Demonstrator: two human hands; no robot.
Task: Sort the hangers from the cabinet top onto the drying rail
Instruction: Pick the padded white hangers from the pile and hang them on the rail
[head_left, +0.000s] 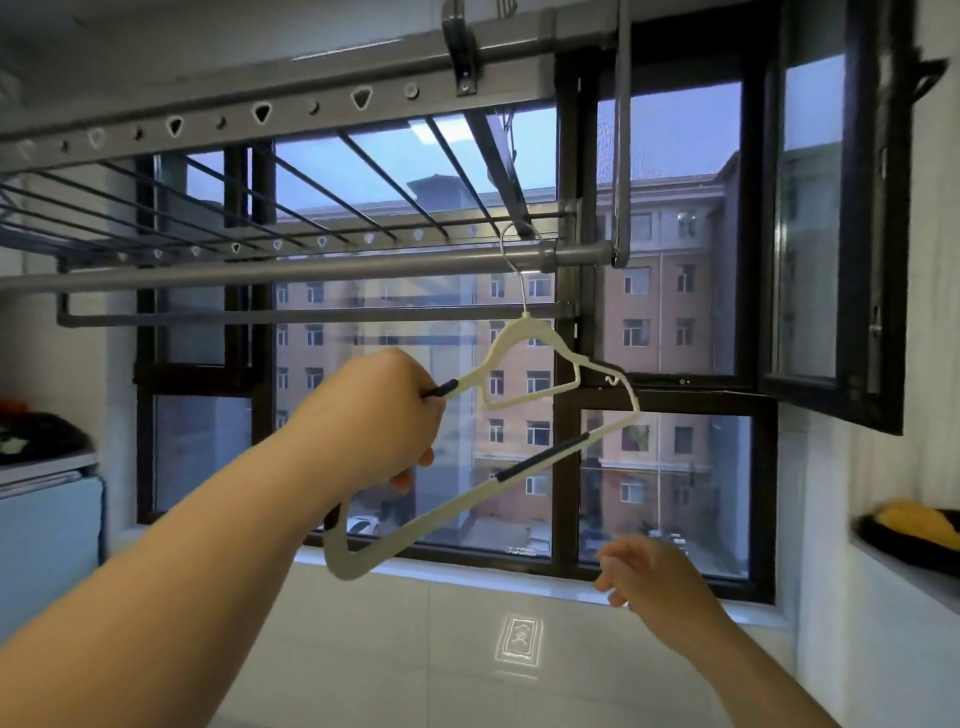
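Observation:
A cream hanger (524, 340) with black grip strips hangs tilted in front of the window. Its metal hook sits over the grey drying rail (291, 273) near the rail's right end. My left hand (379, 415) grips the hanger's left shoulder arm, fingers curled round it. My right hand (644, 577) is lower and to the right, apart from the hanger, fingers loosely bent and holding nothing. The cabinet top is partly visible at the far left.
The grey rack frame (260, 111) with hook holes and thin bars runs overhead. A black-framed window (566, 395) fills the middle, one sash swung open at right. A light blue cabinet (47, 525) stands at left; a dark bowl (909, 535) with something yellow sits on the right ledge.

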